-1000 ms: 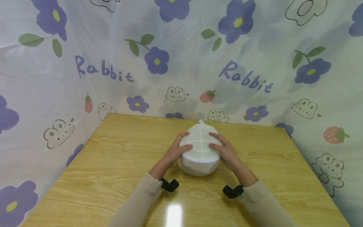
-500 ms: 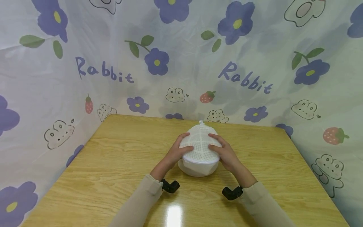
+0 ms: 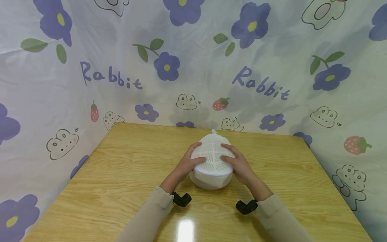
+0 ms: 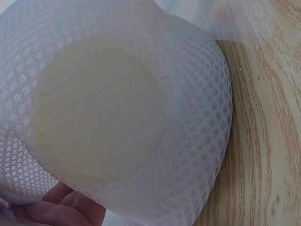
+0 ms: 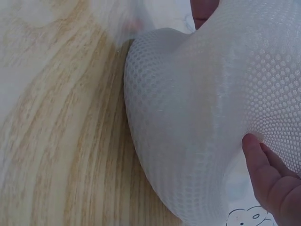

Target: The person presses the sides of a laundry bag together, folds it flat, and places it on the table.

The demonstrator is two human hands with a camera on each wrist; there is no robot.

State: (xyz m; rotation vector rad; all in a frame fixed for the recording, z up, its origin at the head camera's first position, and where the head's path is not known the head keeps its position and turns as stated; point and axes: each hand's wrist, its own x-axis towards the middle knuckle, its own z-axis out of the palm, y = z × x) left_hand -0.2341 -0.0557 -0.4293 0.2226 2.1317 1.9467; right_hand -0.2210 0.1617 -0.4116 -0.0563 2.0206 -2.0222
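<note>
A rounded white mesh laundry bag (image 3: 213,151) with a pale zip-like band round its lower front stands on the table. At its top a small white tab (image 3: 213,131) sticks up. My left hand (image 3: 187,163) grips the bag's left side, thumb across the front mesh. Opposite it, my right hand (image 3: 240,164) holds the right side in a similar way. Through the left wrist view, the mesh bag (image 4: 197,113) shows a round beige disc-like area (image 4: 99,113). From the right wrist, fingers (image 5: 263,174) press into the bag's mesh (image 5: 188,117). Any contents are hidden.
The wood-grain table (image 3: 136,158) extends on both sides of the bag. Behind and beside it hangs a white curtain (image 3: 205,67) printed with flowers and rabbits. Black wrist mounts (image 3: 182,199) sit below both hands.
The bag has shifted very slightly left and toward me, with a little tilt. My right hand has moved a little left with it. Both hands keep their hold.
</note>
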